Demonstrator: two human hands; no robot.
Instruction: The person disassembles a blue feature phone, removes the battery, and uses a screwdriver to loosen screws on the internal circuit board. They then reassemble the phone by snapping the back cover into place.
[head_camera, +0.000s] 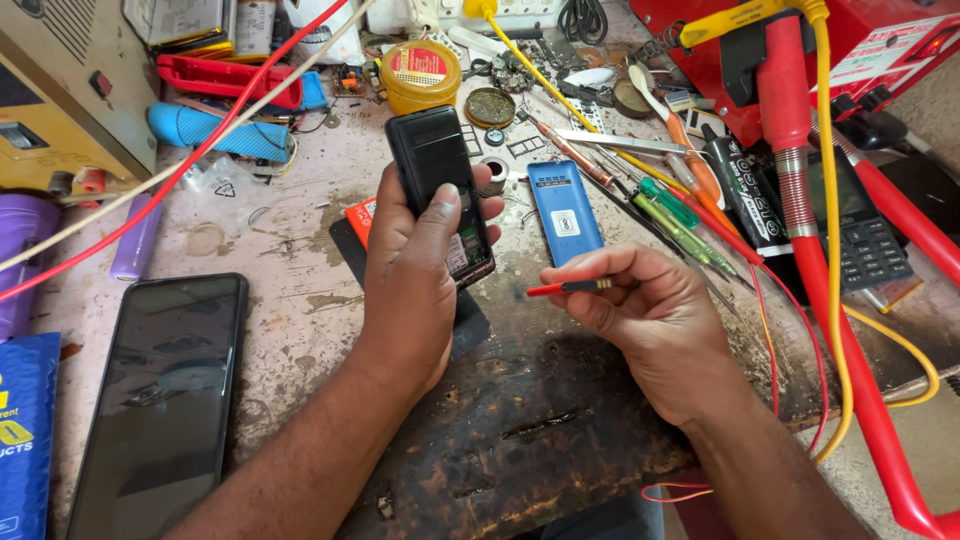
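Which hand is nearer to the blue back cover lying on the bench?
Right. The right hand sits just below the blue back cover; the left hand is farther left, holding the black phone.

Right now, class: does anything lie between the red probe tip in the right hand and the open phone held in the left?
Nothing visible does. The red probe in the right hand points across bare bench toward the small black phone gripped by the left hand.
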